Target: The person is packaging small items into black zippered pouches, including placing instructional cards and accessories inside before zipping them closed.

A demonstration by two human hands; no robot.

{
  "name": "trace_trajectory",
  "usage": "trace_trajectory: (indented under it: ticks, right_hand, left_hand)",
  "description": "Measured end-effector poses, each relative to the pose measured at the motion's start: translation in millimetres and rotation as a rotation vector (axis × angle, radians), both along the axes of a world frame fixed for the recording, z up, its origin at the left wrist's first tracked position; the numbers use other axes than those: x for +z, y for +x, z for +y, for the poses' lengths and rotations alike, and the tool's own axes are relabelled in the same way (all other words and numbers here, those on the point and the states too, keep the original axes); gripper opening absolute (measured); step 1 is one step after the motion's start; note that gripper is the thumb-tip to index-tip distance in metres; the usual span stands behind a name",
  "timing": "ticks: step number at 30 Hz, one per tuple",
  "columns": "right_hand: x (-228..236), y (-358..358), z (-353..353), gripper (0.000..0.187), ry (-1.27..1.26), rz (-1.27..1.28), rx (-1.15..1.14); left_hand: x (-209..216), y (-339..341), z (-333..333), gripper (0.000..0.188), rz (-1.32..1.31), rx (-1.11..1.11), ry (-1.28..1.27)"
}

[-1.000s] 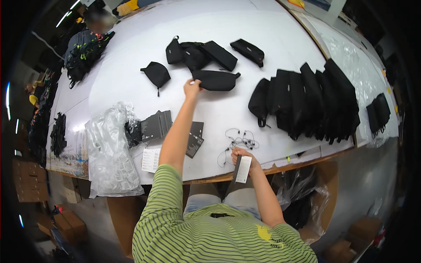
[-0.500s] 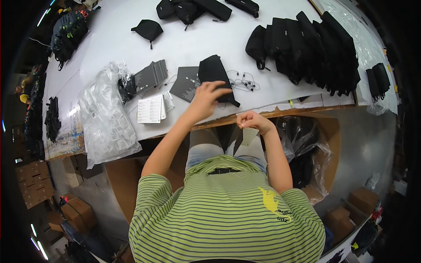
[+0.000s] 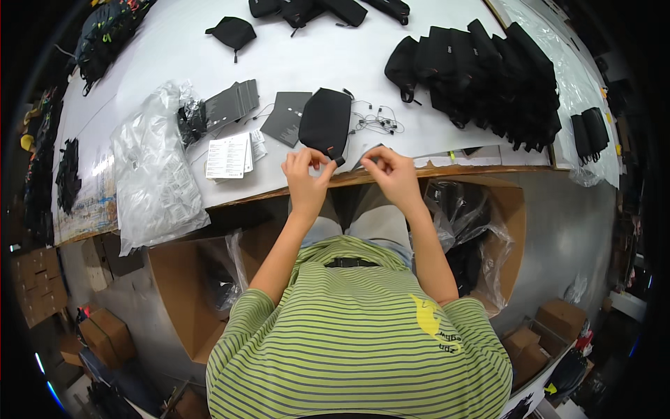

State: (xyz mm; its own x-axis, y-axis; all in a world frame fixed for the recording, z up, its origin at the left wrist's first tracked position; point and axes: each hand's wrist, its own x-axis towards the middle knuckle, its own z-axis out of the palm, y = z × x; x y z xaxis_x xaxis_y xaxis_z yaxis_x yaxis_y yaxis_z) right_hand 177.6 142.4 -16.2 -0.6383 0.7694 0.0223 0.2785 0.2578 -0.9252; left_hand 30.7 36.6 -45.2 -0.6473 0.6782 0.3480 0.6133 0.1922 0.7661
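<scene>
A black zip pouch [image 3: 326, 119] lies on the white table in front of me, its lower end by the table edge. My left hand [image 3: 307, 180] is closed at that end, fingertips and thumb bent together beside the pouch's small end tab [image 3: 339, 161]. Whatever is between those fingers is too small to make out. To its right, my right hand [image 3: 396, 178] pinches a hang tag [image 3: 364, 155], seen nearly edge-on and partly hidden by the fingers. Just beyond lie several loose black tag strings [image 3: 377, 121]. A dark grey printed card [image 3: 285, 115] rests left of the pouch.
To the left are a stack of white cards [image 3: 228, 158], a fanned pile of dark cards [image 3: 234, 101] and a clear plastic bag [image 3: 153, 167]. Black pouches [image 3: 474, 77] are bunched at the right. Open cardboard boxes [image 3: 513, 230] stand below the table edge.
My left hand has come back off the pouch toward the table edge. My right hand has risen to the edge with the tag, closer to the left. The pouch sits slightly further left in view.
</scene>
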Motion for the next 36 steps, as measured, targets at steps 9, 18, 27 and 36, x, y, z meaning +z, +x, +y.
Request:
trace_trajectory:
  ticks: [9, 18, 27, 36]
  right_hand:
    - [8.6, -38.8, -24.4, 0.013, 0.236, -0.057, 0.245]
    - [4.1, -36.3, -28.8, 0.008, -0.101, -0.028, 0.189]
    - [22.0, -17.3, -17.0, 0.011, -0.548, 0.474, 0.154]
    - [23.0, -25.2, -29.2, 0.013, -0.612, 0.486, 0.044]
  left_hand:
    - [-1.3, -16.9, -34.6, 0.011, -0.687, -0.113, 0.087]
    - [23.9, -14.0, -31.3, 0.005, -0.458, -0.112, 0.215]
    - [52.8, -29.9, -39.2, 0.008, -1.055, -0.343, 0.321]
    - [58.8, -5.0, -26.9, 0.010, -0.820, -0.233, 0.155]
